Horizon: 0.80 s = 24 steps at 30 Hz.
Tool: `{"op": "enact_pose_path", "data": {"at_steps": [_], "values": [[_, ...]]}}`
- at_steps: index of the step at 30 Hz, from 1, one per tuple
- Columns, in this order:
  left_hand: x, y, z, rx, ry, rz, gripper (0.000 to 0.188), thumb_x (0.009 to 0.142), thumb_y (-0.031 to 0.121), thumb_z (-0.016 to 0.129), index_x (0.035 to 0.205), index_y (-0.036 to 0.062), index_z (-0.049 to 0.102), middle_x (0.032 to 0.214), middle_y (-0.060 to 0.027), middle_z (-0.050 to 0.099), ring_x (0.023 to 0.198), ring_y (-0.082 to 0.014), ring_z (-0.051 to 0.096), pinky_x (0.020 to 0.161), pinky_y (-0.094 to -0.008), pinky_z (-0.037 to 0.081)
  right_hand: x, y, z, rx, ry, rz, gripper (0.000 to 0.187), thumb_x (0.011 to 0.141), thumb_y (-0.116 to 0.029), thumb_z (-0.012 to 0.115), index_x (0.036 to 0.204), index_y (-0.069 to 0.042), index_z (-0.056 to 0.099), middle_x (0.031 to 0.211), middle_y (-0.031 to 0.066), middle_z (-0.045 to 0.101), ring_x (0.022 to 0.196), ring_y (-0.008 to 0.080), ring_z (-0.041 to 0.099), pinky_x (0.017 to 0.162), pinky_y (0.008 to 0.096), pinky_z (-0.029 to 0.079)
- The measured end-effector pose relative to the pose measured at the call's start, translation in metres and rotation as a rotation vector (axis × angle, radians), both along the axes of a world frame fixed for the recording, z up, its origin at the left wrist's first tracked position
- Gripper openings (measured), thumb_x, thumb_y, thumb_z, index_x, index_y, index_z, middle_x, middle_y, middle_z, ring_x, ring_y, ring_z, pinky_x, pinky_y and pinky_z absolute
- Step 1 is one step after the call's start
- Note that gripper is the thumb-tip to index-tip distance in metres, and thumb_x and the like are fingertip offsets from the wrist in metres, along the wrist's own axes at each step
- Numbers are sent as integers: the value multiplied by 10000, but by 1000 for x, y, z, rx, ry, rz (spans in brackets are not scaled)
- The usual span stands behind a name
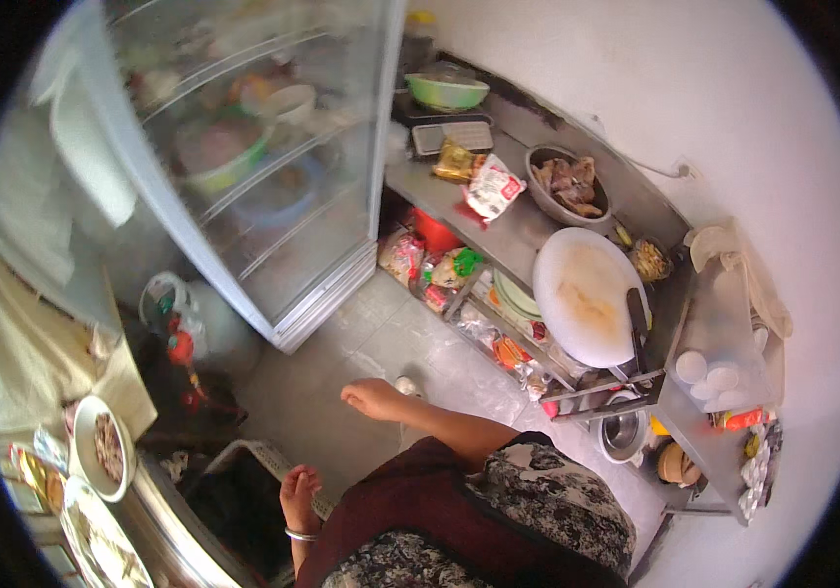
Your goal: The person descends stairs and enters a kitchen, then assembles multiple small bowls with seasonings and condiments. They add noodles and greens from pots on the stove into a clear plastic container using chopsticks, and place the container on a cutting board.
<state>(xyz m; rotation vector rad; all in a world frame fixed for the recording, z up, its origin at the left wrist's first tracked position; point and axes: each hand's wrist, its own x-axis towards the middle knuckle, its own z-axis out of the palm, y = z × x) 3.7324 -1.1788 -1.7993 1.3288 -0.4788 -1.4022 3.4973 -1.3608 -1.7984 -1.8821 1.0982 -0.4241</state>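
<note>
My right hand (373, 400) reaches across in front of my body, over the tiled floor, its fingers curled together with nothing showing in them. My left hand (300, 500), with a bracelet at the wrist, hangs lower and to the left; its fingers are loosely bent and apart, holding nothing I can see. Beside it is the rim of a pale plastic basket (320, 502). Both hands are away from the steel worktable (513, 230) at the right, where a round white cutting board (582, 279) carries a dark-handled knife (639, 323).
A glass-door fridge (273, 176) with bowls inside stands ahead left, near a gas cylinder (219, 318). On the worktable are a basin of meat (569, 186), a green bowl (447, 91) and packets (494, 188). A white bowl (87, 431) sits at the left; a steel side table (714, 412) is right.
</note>
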Motion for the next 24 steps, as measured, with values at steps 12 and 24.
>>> {"op": "enact_pose_path", "data": {"at_steps": [12, 24], "values": [[-207, -254, 9, 92, 75, -590, 248, 924, 191, 475, 1055, -10, 538, 972, -115, 612, 853, -189, 601, 757, -310, 492, -314, -191, -71, 358, -567, -937, 277, 837, -95, 531, 1110, -73, 489, 786, 80, 555, 656, 146, 583, 513, 294, 498], [-298, -465, -4, -207, -476, -776, 253, 874, 132, 551, 1101, 22, 542, 974, -84, 599, 859, -155, 558, 778, -279, 467, -380, -347, -59, 8, -437, -1349, 766, 702, -62, 655, 1366, -64, 275, 1173, 200, 494, 921, 276, 584, 833, 357, 460]]}}
